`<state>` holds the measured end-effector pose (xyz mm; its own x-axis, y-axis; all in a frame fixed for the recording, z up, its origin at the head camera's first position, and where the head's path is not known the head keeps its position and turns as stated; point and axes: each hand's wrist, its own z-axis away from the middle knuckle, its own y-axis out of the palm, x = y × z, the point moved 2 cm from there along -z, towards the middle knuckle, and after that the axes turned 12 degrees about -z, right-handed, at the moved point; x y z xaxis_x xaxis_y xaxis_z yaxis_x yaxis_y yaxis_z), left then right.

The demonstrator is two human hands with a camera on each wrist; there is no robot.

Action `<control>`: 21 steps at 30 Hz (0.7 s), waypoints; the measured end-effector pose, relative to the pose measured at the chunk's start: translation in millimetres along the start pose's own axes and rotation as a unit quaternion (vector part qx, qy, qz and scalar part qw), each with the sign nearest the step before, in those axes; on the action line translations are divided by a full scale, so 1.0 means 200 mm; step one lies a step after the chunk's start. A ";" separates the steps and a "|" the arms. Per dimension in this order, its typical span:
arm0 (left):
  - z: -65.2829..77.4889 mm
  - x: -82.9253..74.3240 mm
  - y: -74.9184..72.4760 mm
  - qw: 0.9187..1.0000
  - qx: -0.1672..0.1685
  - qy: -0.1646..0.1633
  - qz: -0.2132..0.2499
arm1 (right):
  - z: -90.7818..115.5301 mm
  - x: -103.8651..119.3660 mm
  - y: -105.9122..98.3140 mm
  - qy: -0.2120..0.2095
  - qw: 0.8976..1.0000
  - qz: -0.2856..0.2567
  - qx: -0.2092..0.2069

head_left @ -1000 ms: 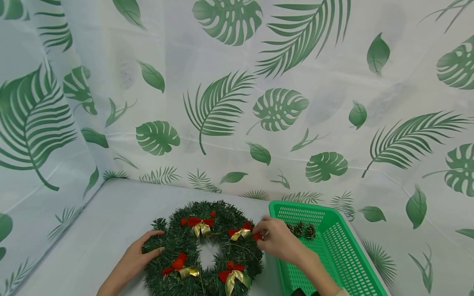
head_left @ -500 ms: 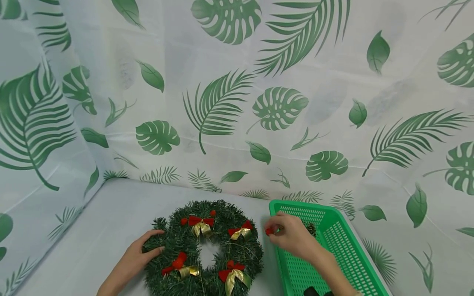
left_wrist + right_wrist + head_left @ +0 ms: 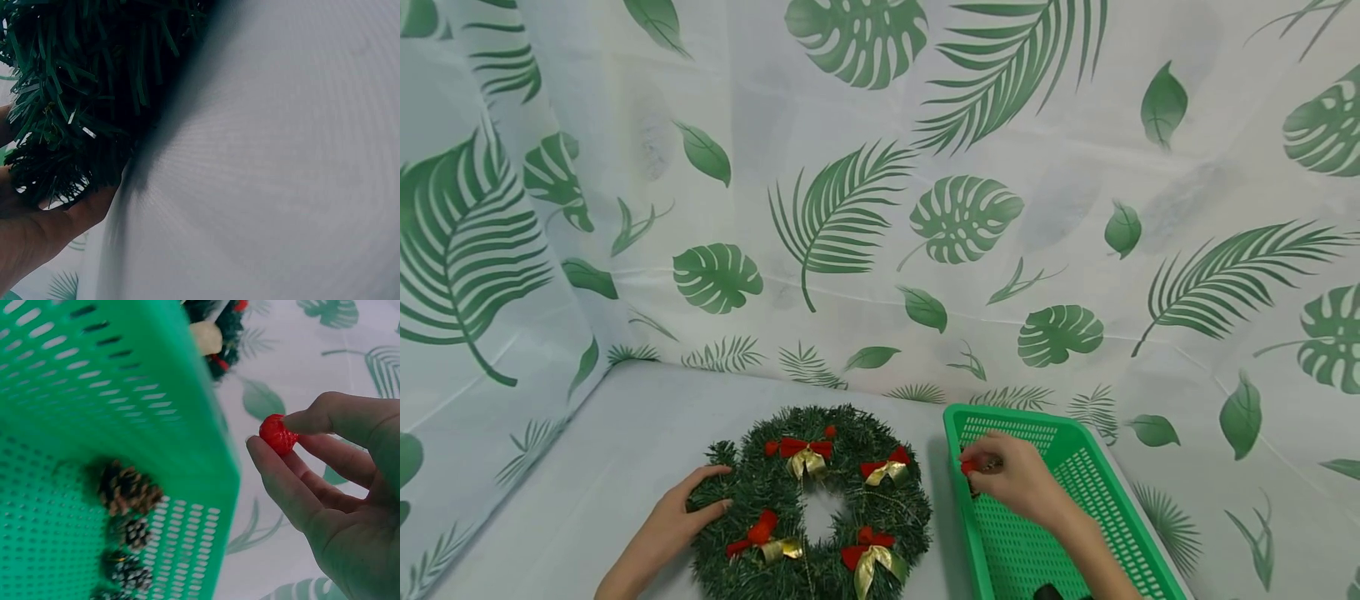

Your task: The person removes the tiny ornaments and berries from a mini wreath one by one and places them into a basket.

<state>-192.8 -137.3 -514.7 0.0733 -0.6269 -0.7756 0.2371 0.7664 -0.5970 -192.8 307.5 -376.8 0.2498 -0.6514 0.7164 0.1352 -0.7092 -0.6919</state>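
Observation:
A green tinsel wreath (image 3: 756,479) lies on the white surface, dressed with several red-and-gold bows (image 3: 806,450) and small red balls. At its left edge my left hand (image 3: 673,512) grips the greenery, thumb and fingers on either side of it. In the left wrist view that hand (image 3: 44,231) curls under the wreath (image 3: 94,75). My right hand (image 3: 1018,479) is over the near-left side of the green basket (image 3: 973,542). Between thumb and fingertips it pinches a bumpy red berry (image 3: 279,435), seen beside the basket wall in the right wrist view.
Several pine cones (image 3: 128,487) sit in the basket along its wall, mostly hidden behind my right hand in the head view. The basket stands right of the wreath, a narrow strip of surface between them. A leaf-printed cloth (image 3: 850,325) hangs behind and at the left.
My right hand has moved right, from the wreath's right edge to over the basket, carrying the red berry. My left hand and the wreath have stayed in place.

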 end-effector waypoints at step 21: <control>-0.01 0.01 0.00 1.000 0.001 -0.003 0.000 | -0.02 -0.36 0.01 0.089 0.993 0.065 -0.034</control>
<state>-194.4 -138.6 -517.4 0.0795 -0.6284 -0.7738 0.2386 0.7657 -0.5973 -214.4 351.9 -428.3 0.0873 -0.7711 0.6307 0.0471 -0.6292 -0.7758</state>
